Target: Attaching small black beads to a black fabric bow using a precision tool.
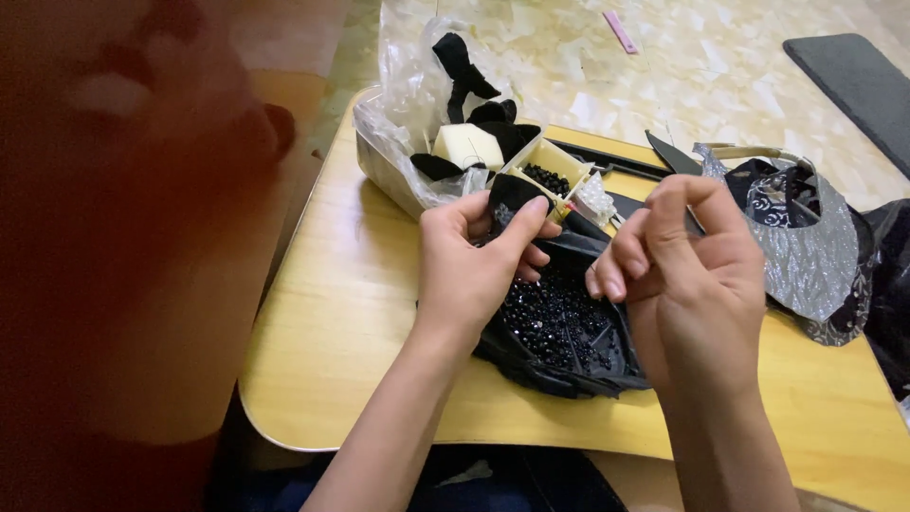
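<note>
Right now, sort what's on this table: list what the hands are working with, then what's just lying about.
In use:
- black fabric piece, pinched in the left hand
- right hand, fingers pinched together
- tray of black beads under both hands

Lying about:
- plastic bag with black scraps
- silver fabric
- scissors
- pink strip on the floor

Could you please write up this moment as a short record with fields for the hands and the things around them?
Left hand: left hand pinches a small black fabric piece
Right hand: right hand, fingers curled; any hold too small to tell
Beneath hands: black beads on black cloth
Behind: plastic-wrapped box with black scraps
Right side: silver and black fabric
Surface: wooden table
</note>
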